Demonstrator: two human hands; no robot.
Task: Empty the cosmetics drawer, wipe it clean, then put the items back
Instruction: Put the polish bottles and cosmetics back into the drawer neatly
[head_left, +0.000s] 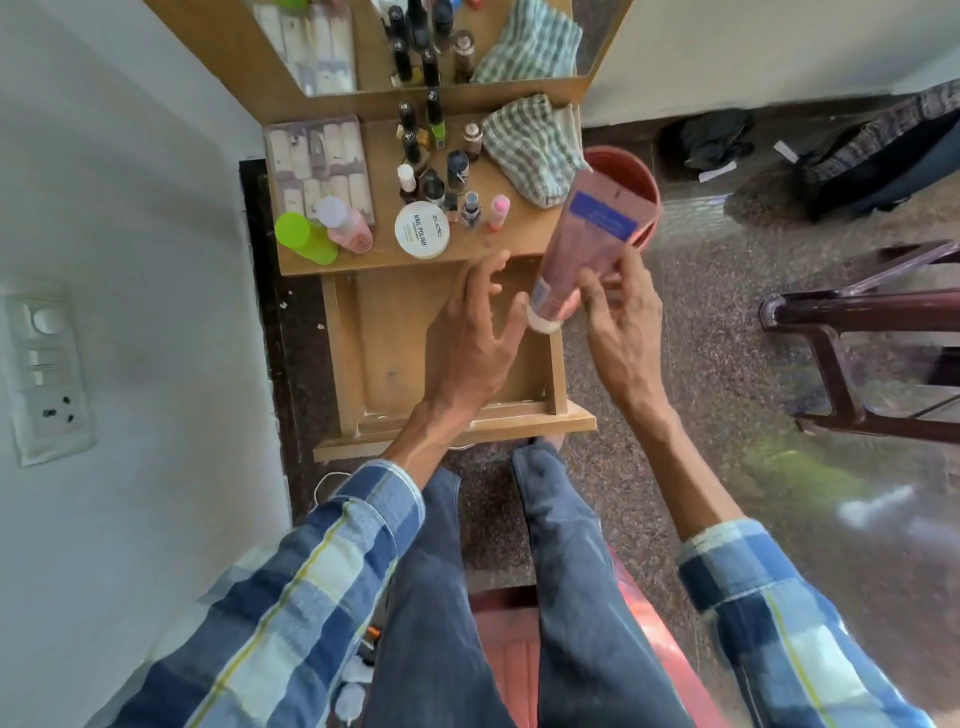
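Checked sleeves (291, 597) and our jeans (571, 597) fill the near edge, and our forearms reach out from them over the drawer (374, 338). Our left hand (470, 338) hovers above the pulled-out drawer with its fingers spread and straight, gripping nothing; its fingertips point toward the shelf (519, 234) beyond. Just right of those fingers sits the white cap of the tube (587, 249), and we cannot tell whether the nearest fingertip touches the cap. Our right hand (621, 317) holds the tube near its cap end, thumb and fingers curled round the lower body. The tube is pinkish brown with a blue label, cap toward us, and it tilts up and away from the right fingers, its far end lying over a red bucket (631, 171) past the shelf's right side.

Beneath the left palm the drawer shows a bare wooden floor. Beyond the left fingertips, on the shelf, stand small nail polish bottles (457, 171), with a white round tub (422, 230) just beyond and left of those fingertips. Farther left are a pink bottle (348, 226), a green cap (305, 238) and a clear box (317, 161) of pale pieces. A checked cloth (532, 145) lies beyond the tube, touching the shelf's far right corner.
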